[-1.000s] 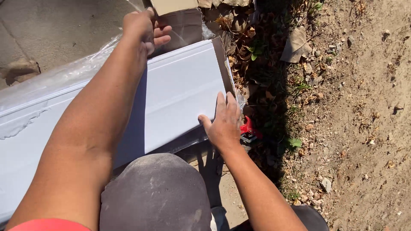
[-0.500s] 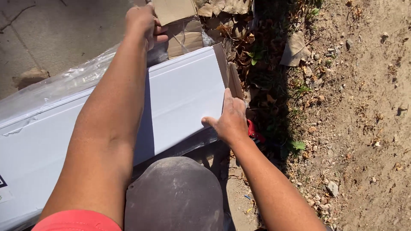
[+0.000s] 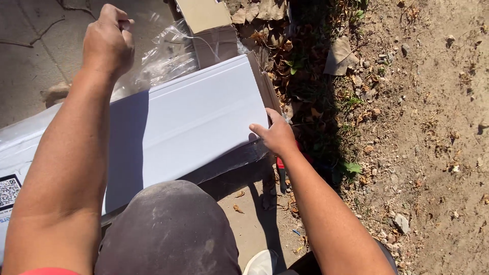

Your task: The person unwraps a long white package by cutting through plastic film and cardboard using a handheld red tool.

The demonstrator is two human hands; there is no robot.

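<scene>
Nearest to us, our knee (image 3: 170, 229) in dusty dark cloth fills the bottom of the view, with a pale shoe tip (image 3: 262, 262) just to its right on the concrete ground (image 3: 30, 66). Our knee lies just below the near edge of the long white panel (image 3: 193, 127), which stretches from the lower left up toward the middle; whether they touch we cannot tell.

Our right hand (image 3: 277, 136) rests at the panel's near right corner, fingers closed loosely over the end edge and the thumb lying on the white face. Just below that hand, a tool with red handles (image 3: 281, 170) lies on the ground, partly hidden by our wrist.

At the far left, clear plastic wrapping (image 3: 20, 147) covers the panel's left end, with a small label on it.

Farther off, our left hand (image 3: 108, 43) is closed in a fist, pinching a strip of the clear plastic film (image 3: 163, 56) that bunches above the panel's far edge. Our two hands are well apart.

Beyond the film, torn brown cardboard (image 3: 211, 30) stands at the panel's far end. To the right lie dry leaves (image 3: 338, 56), a few weeds and bare dirt (image 3: 433, 127).
</scene>
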